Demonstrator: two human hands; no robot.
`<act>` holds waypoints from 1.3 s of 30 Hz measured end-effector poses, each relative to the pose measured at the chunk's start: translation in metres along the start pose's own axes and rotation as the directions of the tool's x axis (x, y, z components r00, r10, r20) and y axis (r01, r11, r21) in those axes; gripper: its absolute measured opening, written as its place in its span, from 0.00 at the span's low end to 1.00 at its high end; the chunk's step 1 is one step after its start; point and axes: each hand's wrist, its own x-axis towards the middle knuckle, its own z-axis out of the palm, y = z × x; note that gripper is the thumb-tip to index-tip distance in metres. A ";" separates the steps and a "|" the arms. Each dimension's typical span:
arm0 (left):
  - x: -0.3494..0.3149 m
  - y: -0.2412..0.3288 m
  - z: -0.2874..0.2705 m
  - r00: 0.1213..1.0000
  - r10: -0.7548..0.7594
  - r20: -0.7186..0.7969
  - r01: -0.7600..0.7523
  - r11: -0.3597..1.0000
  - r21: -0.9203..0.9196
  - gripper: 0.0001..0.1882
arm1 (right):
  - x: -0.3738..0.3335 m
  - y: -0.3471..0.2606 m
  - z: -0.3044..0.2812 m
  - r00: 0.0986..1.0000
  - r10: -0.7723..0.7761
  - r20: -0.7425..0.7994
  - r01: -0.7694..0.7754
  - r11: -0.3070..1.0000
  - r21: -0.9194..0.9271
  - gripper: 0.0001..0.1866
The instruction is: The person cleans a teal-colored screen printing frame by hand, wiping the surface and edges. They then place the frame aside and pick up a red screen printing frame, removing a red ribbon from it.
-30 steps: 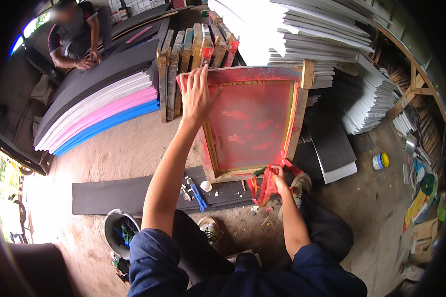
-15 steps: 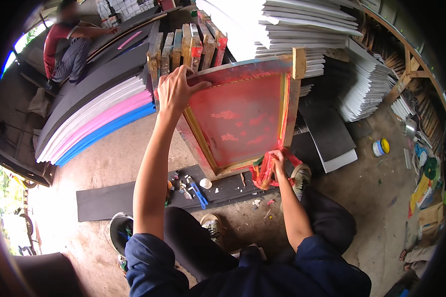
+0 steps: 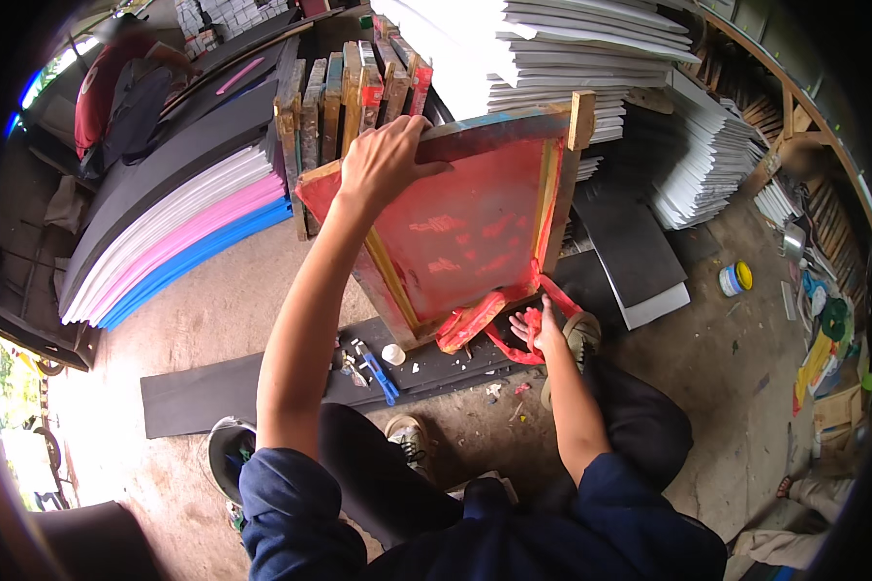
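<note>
A wooden screen-printing frame stands tilted before me, its mesh stained red. My left hand is closed over its top edge, the thumb on the near face. By the frame's lower right corner, my right hand has its fingers curled around part of a crumpled red strip, which looks like tape or plastic. From there the red strip runs up to the corner. A bulky red bundle of similar material hangs at the frame's lower edge, left of my right hand.
A black board lies under the frame, bearing a blue-handled cutter and a small white cup. Stacked foam sheets are at left, more wooden frames behind, white sheets beyond. A yellow-lidded can stands right. Another person leans over at far left.
My left hand has shifted right along the frame's top edge. The red bundle has left my right hand's grasp and sits further left. The person at far left has changed posture.
</note>
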 end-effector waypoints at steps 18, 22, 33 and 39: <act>-0.007 0.022 -0.012 1.000 -0.027 -0.009 0.027 0.999 0.041 0.26 | 0.059 0.005 0.037 0.949 -0.075 -0.307 -0.027 0.948 -0.316 0.24; -0.010 0.025 -0.004 0.998 -0.010 -0.057 0.011 1.000 0.016 0.25 | 0.053 -0.015 0.025 0.973 -0.135 -0.186 0.003 0.815 -0.579 0.22; -0.013 0.027 -0.006 0.997 -0.009 -0.074 0.015 0.997 0.076 0.26 | 0.064 -0.013 0.016 0.897 -0.432 -0.095 0.407 0.891 -0.203 0.19; -0.018 0.029 -0.006 0.994 -0.006 -0.107 0.012 0.998 0.058 0.24 | 0.047 0.000 0.030 0.839 -0.527 -0.137 0.501 0.845 -0.187 0.08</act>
